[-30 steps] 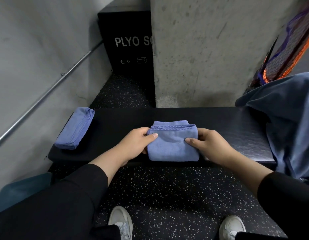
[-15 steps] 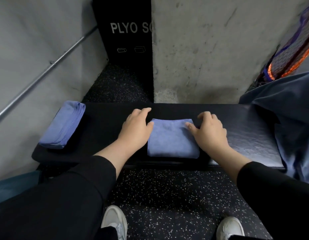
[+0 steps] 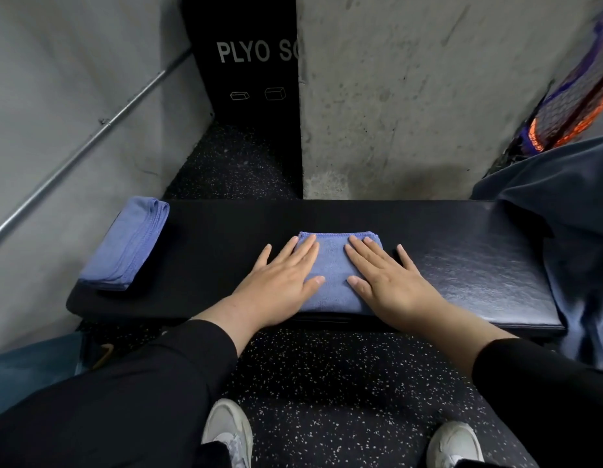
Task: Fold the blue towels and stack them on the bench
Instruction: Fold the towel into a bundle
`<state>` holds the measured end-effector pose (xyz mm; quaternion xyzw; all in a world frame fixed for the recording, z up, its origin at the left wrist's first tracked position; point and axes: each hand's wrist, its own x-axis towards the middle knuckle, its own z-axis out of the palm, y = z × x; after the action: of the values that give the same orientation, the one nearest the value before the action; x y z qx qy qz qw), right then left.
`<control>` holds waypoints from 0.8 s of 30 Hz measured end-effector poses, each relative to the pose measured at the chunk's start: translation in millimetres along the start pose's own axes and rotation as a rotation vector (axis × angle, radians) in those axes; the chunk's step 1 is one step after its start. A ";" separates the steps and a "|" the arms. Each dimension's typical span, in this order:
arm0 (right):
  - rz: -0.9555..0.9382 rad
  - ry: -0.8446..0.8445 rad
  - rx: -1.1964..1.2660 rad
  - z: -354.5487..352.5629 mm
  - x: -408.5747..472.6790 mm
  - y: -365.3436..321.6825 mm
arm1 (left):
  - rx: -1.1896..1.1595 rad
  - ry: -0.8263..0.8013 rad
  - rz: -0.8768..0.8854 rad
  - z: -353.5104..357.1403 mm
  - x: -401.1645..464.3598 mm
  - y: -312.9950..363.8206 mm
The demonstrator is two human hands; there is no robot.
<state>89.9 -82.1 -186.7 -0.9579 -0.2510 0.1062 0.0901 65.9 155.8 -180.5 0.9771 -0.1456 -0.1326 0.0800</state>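
The folded blue towel (image 3: pixel 333 275) is lying flat on the black bench (image 3: pixel 462 265), near the middle of its padded top and close to the edge facing you, and you are pressing it down with both palms. Your left hand (image 3: pixel 279 285) is spreading straight fingers across the towel's left part, the outer fingers reaching past it onto the bench pad; your right hand (image 3: pixel 391 285) is doing the same on the towel's right part — flat, fingers extended, gripping nothing. Toward the bench's left end, well apart from the towel under your palms, a stack of folded towels (image 3: pixel 124 244) is sitting. At the bench's right end, darker blue fabric (image 3: pixel 563 211) is draping over the pad. Behind the bench, a concrete pillar (image 3: pixel 411 96) is standing, with a black plyo box (image 3: pixel 249 62) beside it — and below the bench, your white shoes (image 3: pixel 229 434) are resting on speckled rubber flooring (image 3: pixel 344 383).
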 end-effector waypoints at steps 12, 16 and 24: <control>-0.265 0.200 0.117 -2.2 -27.0 29.4 | 0.029 0.241 0.179 -8.7 -27.6 -2.3; -0.218 0.197 0.156 -2.2 -29.9 29.5 | 0.065 0.190 0.172 -4.4 -34.0 4.6; -0.119 0.247 0.192 -22.7 -32.3 15.7 | -0.153 0.280 0.113 -10.5 -29.3 8.3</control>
<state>75.3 -114.4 -163.3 -0.9342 -0.2828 0.0058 0.2173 39.7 158.2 -162.1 0.9674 -0.1773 -0.0011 0.1808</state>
